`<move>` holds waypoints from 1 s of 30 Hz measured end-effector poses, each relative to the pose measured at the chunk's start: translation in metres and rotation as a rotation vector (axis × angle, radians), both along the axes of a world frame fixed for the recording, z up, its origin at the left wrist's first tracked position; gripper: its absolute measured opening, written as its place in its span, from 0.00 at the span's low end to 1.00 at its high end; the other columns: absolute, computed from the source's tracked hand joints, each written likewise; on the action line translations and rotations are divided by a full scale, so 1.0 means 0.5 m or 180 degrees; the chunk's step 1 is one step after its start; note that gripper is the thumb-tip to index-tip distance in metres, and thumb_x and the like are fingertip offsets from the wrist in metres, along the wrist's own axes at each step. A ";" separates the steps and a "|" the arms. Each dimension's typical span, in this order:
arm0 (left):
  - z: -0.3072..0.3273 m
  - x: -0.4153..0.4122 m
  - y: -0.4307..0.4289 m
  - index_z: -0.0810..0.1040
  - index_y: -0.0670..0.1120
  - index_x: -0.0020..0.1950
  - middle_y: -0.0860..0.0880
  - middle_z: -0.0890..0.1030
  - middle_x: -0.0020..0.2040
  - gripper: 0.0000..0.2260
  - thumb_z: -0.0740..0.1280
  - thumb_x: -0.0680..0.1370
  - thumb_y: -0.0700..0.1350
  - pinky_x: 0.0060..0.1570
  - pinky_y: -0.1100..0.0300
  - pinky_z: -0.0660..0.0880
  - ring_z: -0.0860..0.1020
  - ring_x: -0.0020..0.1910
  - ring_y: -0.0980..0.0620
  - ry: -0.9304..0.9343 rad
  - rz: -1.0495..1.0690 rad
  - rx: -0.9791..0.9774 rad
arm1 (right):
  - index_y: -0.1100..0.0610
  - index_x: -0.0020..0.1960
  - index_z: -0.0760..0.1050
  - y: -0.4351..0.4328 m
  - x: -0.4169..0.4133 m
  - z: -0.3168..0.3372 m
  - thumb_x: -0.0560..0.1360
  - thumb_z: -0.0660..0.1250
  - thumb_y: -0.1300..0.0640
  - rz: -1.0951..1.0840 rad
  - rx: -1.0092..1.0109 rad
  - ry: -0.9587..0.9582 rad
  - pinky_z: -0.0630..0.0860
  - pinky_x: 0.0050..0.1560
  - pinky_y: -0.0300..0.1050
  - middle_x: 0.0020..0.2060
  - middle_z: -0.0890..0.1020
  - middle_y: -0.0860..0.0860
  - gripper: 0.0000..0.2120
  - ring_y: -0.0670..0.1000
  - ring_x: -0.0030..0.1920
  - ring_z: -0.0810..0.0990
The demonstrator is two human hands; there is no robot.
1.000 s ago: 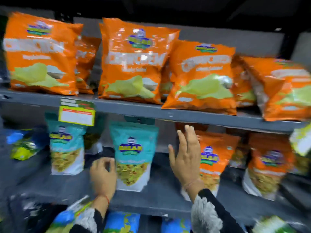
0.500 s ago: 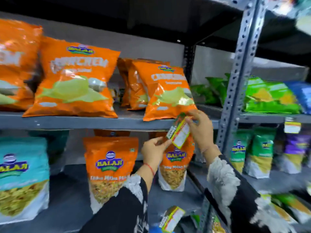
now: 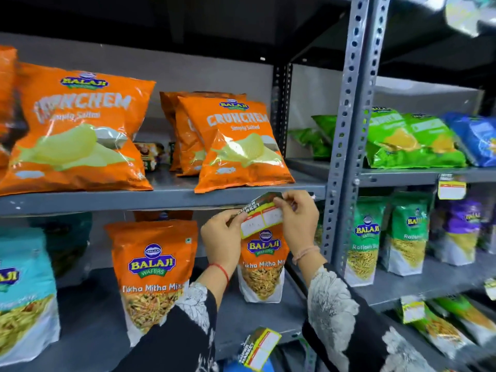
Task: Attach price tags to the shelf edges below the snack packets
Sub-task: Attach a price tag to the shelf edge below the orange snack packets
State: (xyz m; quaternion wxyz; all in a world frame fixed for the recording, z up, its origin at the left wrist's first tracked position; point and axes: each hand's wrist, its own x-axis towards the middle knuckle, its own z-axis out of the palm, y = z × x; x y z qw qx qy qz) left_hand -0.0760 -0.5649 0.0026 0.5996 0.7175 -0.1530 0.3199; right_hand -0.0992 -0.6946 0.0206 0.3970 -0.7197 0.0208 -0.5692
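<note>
Two hands are holding one price tag (image 3: 259, 217) just below the front edge of the upper shelf (image 3: 161, 197). Nearest the camera, a second tag (image 3: 259, 347) is hanging at the edge of the lower shelf (image 3: 241, 318), between the two black-and-white sleeves. Left hand (image 3: 222, 240) is pinching the tag's left end between thumb and fingers, other fingers curled. Right hand (image 3: 298, 221) is gripping the tag's upper right part with its fingertips, closed around it. Tag is sitting tilted, left end lower, its top touching or just overlapping the shelf edge; whether it is fixed there I cannot tell. Behind the hands, an orange mix pouch (image 3: 264, 267) is standing upright on the lower shelf, partly hidden by the tag. A like pouch (image 3: 153, 277) is standing to its left. Farther back, on the upper shelf, an orange crisp bag (image 3: 236, 146) is leaning directly above the tag. On the right bay, another tag (image 3: 452, 186) is hanging from a shelf edge.
</note>
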 end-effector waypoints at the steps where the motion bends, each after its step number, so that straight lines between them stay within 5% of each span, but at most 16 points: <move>1: 0.003 0.001 0.002 0.82 0.40 0.43 0.41 0.85 0.41 0.08 0.70 0.71 0.45 0.27 0.74 0.65 0.76 0.36 0.53 0.0005 -0.0002 -0.0011 | 0.60 0.36 0.73 0.001 0.002 -0.009 0.69 0.71 0.65 -0.0003 0.0167 0.0080 0.66 0.38 0.41 0.33 0.73 0.50 0.07 0.50 0.36 0.70; 6: 0.034 0.020 0.003 0.82 0.39 0.41 0.40 0.85 0.38 0.10 0.72 0.69 0.47 0.30 0.70 0.65 0.76 0.34 0.52 0.0039 0.0066 -0.0263 | 0.54 0.35 0.71 0.015 0.018 -0.002 0.70 0.71 0.64 0.0151 0.0761 -0.0002 0.67 0.35 0.20 0.32 0.71 0.41 0.11 0.39 0.33 0.70; 11: 0.041 0.036 0.003 0.83 0.40 0.41 0.41 0.85 0.38 0.12 0.72 0.69 0.49 0.36 0.60 0.70 0.78 0.37 0.50 0.0092 0.0140 -0.0228 | 0.50 0.33 0.70 0.022 0.038 -0.002 0.70 0.71 0.63 0.0202 0.0984 -0.0012 0.66 0.33 0.18 0.31 0.72 0.41 0.13 0.39 0.33 0.71; 17: 0.048 0.041 -0.004 0.82 0.41 0.38 0.45 0.81 0.34 0.12 0.72 0.68 0.50 0.25 0.68 0.64 0.76 0.33 0.52 0.0124 0.0334 -0.0244 | 0.52 0.34 0.69 0.028 0.050 -0.002 0.70 0.70 0.62 -0.0041 0.0911 -0.0075 0.65 0.34 0.19 0.31 0.69 0.41 0.12 0.40 0.32 0.69; 21: 0.053 0.047 -0.005 0.75 0.45 0.28 0.51 0.75 0.26 0.14 0.73 0.67 0.52 0.23 0.66 0.61 0.73 0.29 0.53 0.0236 0.0491 -0.0208 | 0.54 0.34 0.69 0.032 0.049 -0.001 0.70 0.71 0.61 -0.0176 0.0815 -0.0050 0.65 0.35 0.20 0.31 0.68 0.42 0.12 0.40 0.32 0.68; 25: 0.053 0.053 0.006 0.67 0.46 0.21 0.52 0.68 0.20 0.23 0.72 0.64 0.59 0.22 0.64 0.57 0.68 0.23 0.52 0.0392 0.0731 0.0044 | 0.52 0.41 0.66 0.026 0.049 0.025 0.65 0.75 0.62 0.0258 0.1557 -0.0055 0.69 0.35 0.33 0.33 0.67 0.45 0.17 0.43 0.33 0.69; 30: 0.057 0.056 0.014 0.62 0.45 0.19 0.49 0.65 0.18 0.27 0.71 0.64 0.61 0.22 0.62 0.54 0.64 0.20 0.52 0.0367 0.0760 0.0244 | 0.48 0.33 0.60 0.008 0.049 0.050 0.62 0.76 0.69 0.0373 0.1957 0.0154 0.76 0.37 0.44 0.38 0.72 0.49 0.26 0.50 0.37 0.74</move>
